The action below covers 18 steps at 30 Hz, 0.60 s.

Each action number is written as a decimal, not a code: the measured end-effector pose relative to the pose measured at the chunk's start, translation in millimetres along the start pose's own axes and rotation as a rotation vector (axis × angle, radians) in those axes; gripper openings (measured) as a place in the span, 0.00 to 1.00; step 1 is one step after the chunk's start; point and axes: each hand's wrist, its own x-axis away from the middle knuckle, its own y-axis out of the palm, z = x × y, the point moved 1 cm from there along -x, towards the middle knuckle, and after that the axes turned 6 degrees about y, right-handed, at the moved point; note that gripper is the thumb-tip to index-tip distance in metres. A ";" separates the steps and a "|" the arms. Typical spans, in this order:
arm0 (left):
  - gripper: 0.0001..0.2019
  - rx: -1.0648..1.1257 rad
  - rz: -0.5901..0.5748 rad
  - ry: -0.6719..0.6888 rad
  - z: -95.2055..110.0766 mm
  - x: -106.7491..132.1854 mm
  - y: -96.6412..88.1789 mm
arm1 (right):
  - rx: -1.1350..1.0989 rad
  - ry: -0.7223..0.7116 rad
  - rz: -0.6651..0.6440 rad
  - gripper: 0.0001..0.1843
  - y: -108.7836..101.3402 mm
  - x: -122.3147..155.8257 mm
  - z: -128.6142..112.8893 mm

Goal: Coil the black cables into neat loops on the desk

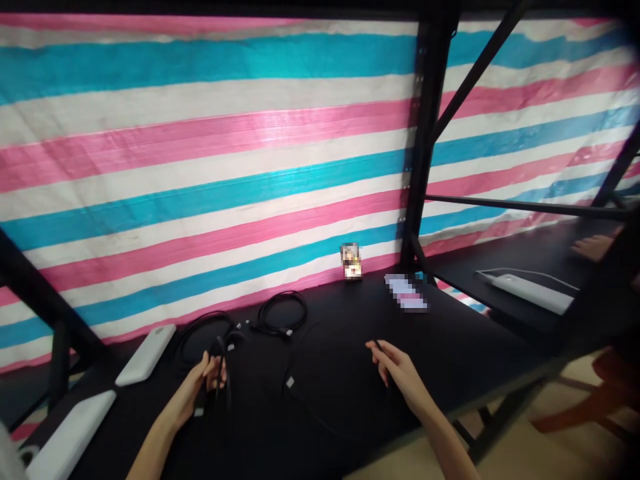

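My left hand (214,375) is closed around a looped black cable (221,357), just above the black tabletop, with a pale plug end (199,412) hanging below it. To the right, my right hand (393,365) pinches a thin dark piece that looks like part of a black cable. Between the hands a loose cable stretch runs across the table, with a pale connector (290,382) on it. Beyond my left hand lie two coils, one black cable coil (274,325) near the middle and another coil (181,333) partly behind the hand.
Two white oblong devices (147,357) lie at the left. At the back edge stands a small picture-like item (351,261), with a blurred phone-shaped thing (406,293) nearby. Right of the black frame post (425,133), another person's hand (596,247) is near a white device (533,293).
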 end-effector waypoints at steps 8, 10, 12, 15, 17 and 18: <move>0.23 0.008 0.183 0.215 -19.7 10.4 12.0 | -0.149 -0.022 -0.001 0.23 1.4 -0.3 5.7; 0.22 -0.004 0.212 0.258 -24.1 17.6 15.0 | -0.229 -0.004 0.012 0.24 0.2 -1.0 5.6; 0.20 -0.010 0.244 0.300 -26.7 25.7 17.4 | -0.332 0.019 0.037 0.23 -2.8 -2.0 3.6; 0.17 0.000 0.322 0.360 -28.3 36.1 18.5 | -0.517 0.062 0.101 0.18 -10.1 -3.5 -0.3; 0.17 0.019 0.389 0.392 -28.2 40.8 17.3 | -0.588 0.083 0.120 0.15 -14.9 -4.5 -1.6; 0.17 0.031 0.424 0.403 -27.8 42.6 16.3 | -0.592 0.085 0.113 0.14 -16.9 -4.9 -1.7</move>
